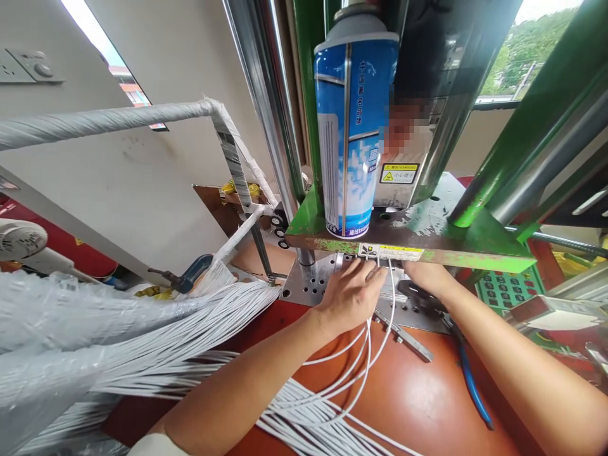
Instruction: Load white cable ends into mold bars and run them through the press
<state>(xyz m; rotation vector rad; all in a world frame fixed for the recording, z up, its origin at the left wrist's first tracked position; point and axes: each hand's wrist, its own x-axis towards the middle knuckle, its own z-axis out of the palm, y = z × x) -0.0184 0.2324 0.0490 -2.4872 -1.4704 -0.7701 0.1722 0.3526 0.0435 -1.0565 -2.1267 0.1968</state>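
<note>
My left hand (354,294) reaches to the metal plate (300,282) under the green press, its fingers bent over several white cables (391,297). These cables run up beneath the press head and loop down to the table. What the fingertips grip is partly hidden by the hand itself. My right hand (422,278) reaches in from the right below the green ledge (479,253), beside a dark metal fixture on the plate. Its fingers are out of sight behind the ledge. A loose metal bar (408,342) lies just in front of both hands.
A blue spray can (351,126) stands on the ledge. Blue-handled pliers (470,380) lie on the orange table (427,405) at right. Bundled white cables (199,342) spread across the left and front. A wrapped frame (142,117) stands at left, a green panel (510,288) at right.
</note>
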